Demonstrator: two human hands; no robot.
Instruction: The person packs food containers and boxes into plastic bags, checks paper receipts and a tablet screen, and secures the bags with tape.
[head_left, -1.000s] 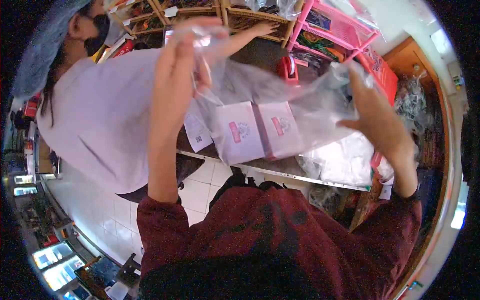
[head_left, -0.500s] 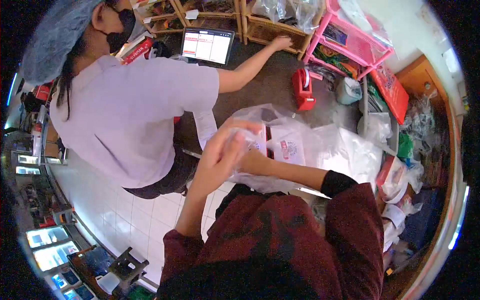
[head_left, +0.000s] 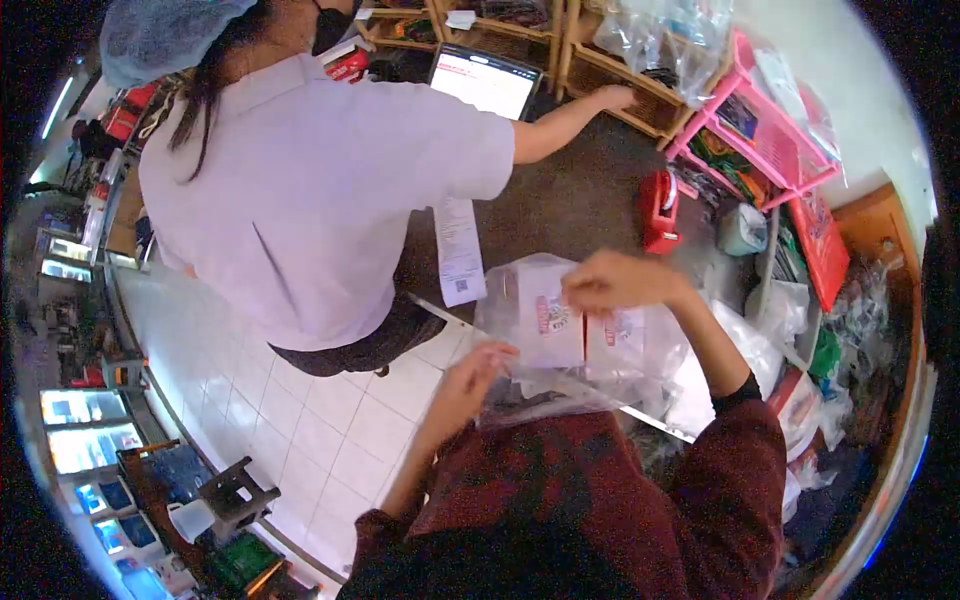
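Note:
A clear plastic bag (head_left: 510, 275) lies on the counter in front of me, with two white boxes (head_left: 547, 330) printed in red and black inside it. At the bag's near left edge is my left hand (head_left: 463, 390), its fingers closed on the thin plastic. My right hand (head_left: 625, 280) is above the boxes, fingers curled and pressed together; whether they hold a bit of the bag is hidden. Left of the bag, a long printed receipt (head_left: 459, 255) hangs at the counter edge.
A co-worker (head_left: 320, 190) in a hair net stands close on my left, one arm stretched toward the wooden shelves (head_left: 625, 85). A red tape dispenser (head_left: 661, 212), a tablet (head_left: 487, 85), a pink rack (head_left: 760, 135) and a small bin (head_left: 742, 230) stand on the counter.
My right hand has come out from under the plastic and moved up over the boxes. My left hand has dropped to the bag's near edge. The view has shifted left.

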